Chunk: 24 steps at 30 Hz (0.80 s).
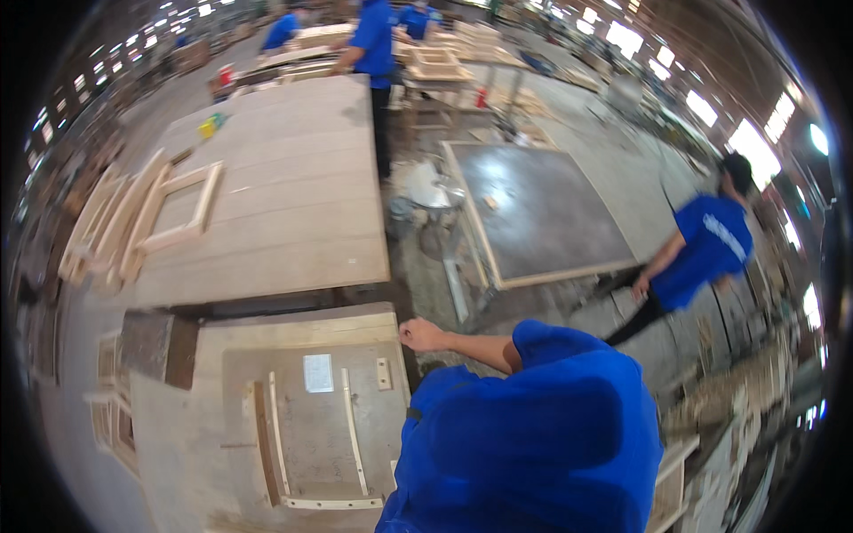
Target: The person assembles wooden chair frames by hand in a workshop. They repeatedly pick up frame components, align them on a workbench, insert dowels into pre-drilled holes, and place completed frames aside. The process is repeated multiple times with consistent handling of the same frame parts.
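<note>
My right hand (422,335) reaches out from a blue sleeve to the corner of the near worktable (178,435). Its fingers are curled closed beside the table edge; whether they grip the edge or something small is hidden. My left hand is out of sight. On the worktable lies a flat brown board (311,435) that bears a white paper sheet (318,373). Two thin wooden strips (355,431) run along this board, with a thicker wooden bar (266,444) at their left. A crosswise strip (331,504) lies at their near end, and a small wooden block (384,374) sits near my hand.
Beyond a gap stands a large pale table (293,195) with wooden frames (182,209) on its left. A dark-topped table (542,213) is at the right. A person in blue (711,235) stands beyond it; another person (373,44) works at the far table. Stacked wood (737,400) lies right.
</note>
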### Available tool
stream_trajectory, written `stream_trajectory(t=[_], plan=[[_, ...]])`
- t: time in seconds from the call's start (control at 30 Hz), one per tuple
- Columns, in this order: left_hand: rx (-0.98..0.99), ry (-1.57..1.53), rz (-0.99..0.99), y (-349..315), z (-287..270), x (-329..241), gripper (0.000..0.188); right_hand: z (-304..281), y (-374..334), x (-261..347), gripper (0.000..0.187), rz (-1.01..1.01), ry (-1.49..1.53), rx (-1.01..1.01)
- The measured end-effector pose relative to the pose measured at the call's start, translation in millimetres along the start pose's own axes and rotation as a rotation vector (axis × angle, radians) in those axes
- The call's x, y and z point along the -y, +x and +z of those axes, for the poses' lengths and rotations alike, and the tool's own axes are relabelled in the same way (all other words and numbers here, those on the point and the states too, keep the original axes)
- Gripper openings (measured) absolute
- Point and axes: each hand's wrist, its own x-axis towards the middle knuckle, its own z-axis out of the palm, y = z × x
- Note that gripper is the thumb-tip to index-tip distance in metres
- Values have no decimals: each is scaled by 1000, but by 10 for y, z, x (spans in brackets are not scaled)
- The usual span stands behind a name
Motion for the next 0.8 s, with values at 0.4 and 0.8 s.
stream_trajectory(t=[0.4, 0.8], plan=[[-137, 305, 219, -355, 732, -348, 41, -706, -2179, -1449, 30, 723, -139, -14], [-968, 369, 546, -1074, 959, -738, 31, -591, -1635, -1480, 32, 580, 16, 160]])
